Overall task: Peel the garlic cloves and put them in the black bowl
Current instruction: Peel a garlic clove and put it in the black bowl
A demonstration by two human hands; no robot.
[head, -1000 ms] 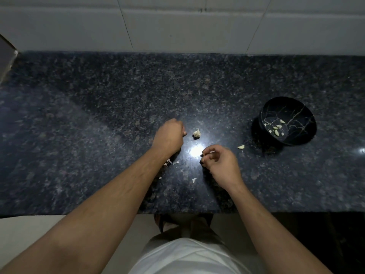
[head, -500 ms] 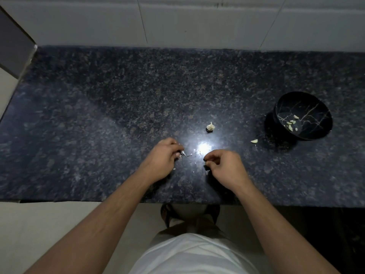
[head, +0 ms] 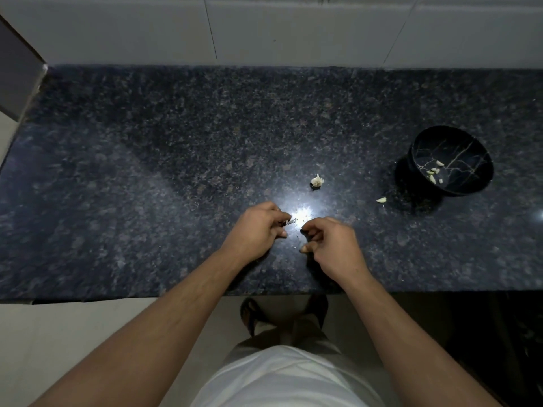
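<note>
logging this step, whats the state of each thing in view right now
left hand: fingers curled, pinching a small scrap, likely garlic skin
right hand: fingers curled, contents not visible
garlic piece: on the counter, untouched
loose clove: on the counter beside the bowl, not in it
black bowl: upright, a few peeled cloves inside

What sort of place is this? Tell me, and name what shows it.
Probably a home kitchen: a dark granite counter against a tiled wall, with garlic and a black bowl of peeled cloves.
</note>
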